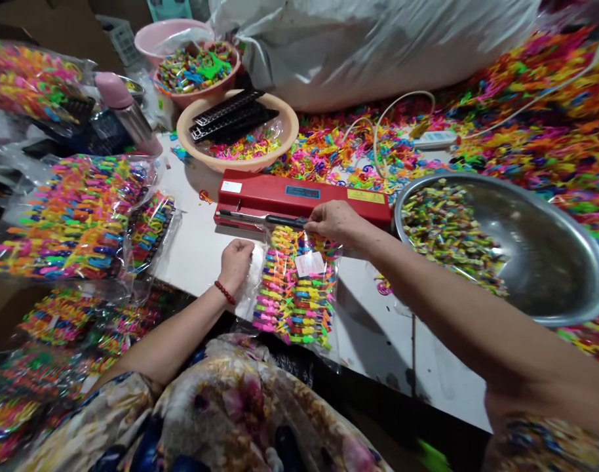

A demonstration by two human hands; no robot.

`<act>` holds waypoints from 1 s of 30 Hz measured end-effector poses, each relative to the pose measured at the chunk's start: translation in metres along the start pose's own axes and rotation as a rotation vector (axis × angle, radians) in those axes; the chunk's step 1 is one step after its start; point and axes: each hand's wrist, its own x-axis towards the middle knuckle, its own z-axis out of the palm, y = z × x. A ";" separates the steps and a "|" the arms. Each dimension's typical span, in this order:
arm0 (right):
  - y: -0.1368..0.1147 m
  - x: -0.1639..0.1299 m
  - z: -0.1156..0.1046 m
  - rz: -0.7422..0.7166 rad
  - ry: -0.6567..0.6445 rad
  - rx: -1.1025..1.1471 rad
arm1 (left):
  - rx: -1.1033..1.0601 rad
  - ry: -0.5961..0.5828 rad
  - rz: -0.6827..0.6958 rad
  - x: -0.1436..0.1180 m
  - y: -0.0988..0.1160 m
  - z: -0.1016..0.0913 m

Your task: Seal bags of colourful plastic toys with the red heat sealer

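A clear plastic bag (292, 298) packed with rows of small colourful plastic toys lies at the table's front edge, with a white label inside. Its upper edge meets the front of a red bag sealer (270, 191), by the sealer's dark bar. At the bag's upper right corner, my right hand (336, 221) is closed in a pinch on the plastic, close to the end of that bar. My left hand (236, 265), wearing a red bead bracelet, is closed beside the bag's left side. Clear film shows next to its fingers; what they hold is hidden.
A steel basin (550, 262) with wrapped candies stands at right. Behind the sealer sit a peach bowl (191, 141) with black racks, loose toys (319, 147) and a power strip (434, 139). Filled bags (73, 216) and a flask (127, 108) are at left.
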 end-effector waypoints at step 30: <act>-0.049 -0.183 0.106 0.491 0.257 1.368 | 0.515 -0.487 -0.044 -0.059 0.001 -0.058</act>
